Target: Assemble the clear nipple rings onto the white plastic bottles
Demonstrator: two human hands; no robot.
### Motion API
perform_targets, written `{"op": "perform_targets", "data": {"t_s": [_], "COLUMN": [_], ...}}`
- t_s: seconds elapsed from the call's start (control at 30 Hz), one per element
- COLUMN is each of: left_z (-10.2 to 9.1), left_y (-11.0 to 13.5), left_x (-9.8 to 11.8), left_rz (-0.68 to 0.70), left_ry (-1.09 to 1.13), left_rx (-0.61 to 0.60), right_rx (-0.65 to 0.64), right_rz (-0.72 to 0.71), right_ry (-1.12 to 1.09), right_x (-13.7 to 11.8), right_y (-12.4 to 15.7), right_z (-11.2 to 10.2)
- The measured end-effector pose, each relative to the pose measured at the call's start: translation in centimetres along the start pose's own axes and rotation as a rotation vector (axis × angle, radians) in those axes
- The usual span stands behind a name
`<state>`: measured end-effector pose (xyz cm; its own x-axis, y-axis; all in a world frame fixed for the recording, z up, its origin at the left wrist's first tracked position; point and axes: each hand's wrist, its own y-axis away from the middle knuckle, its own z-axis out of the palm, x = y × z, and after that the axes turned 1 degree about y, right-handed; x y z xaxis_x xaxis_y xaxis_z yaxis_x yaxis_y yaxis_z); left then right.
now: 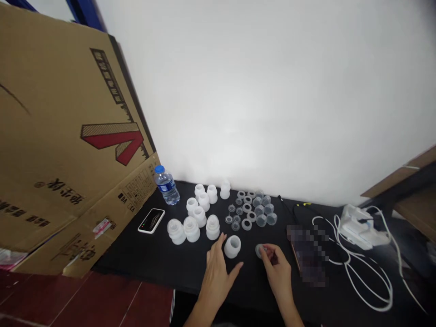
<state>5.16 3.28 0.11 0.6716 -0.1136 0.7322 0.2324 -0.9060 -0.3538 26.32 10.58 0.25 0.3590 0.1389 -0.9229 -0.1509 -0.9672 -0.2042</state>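
Black table (153, 261) carries many small plastic parts. Left hand (216, 284) rests flat with its grip released, just beside one white plastic cup (232, 246), and does not hold it. Right hand (277, 268) has its grip closed on a small translucent cap (259, 250). Farther away stand more white cups (191, 228) and clear rings (246, 224), with a water bottle (166, 185) at far left.

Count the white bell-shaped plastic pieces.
10. Nine white bell-shaped plastic pieces are grouped on the black table right of the water bottle; the tenth is beside the left hand. One could hide behind another.
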Motion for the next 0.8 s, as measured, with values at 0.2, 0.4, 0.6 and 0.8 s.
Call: {"op": "perform_targets", "data": {"t_s": [0.2, 0.4, 0.6, 0.8], "left_z": [-1.6, -3.5, -3.0, -2.9], "left_y": [-1.3, -2.7, -3.1, -2.9], "left_x": [-0.3, -2.1, -2.8, -2.8], "left_rz": [-0.036, -0.109, -0.190, -0.183], "left_ry": [0.213, 0.526, 0.694, 0.682], "left_rx": [-0.137, -0.297, -0.255, -0.172], "right_rx": [-0.030, 0.003, -0.046, -0.149], "right_rz": [0.085, 0.152, 0.210, 0.231], "right_ry": [-0.219, -0.403, -0.549, -0.605], "right_x": [-1.8, -1.7, -1.1, -1.2], "right_y": [0.0, -0.3, -0.4, -0.4], "right_z": [-0.6, -1.2, -1.6, -1.9]}}
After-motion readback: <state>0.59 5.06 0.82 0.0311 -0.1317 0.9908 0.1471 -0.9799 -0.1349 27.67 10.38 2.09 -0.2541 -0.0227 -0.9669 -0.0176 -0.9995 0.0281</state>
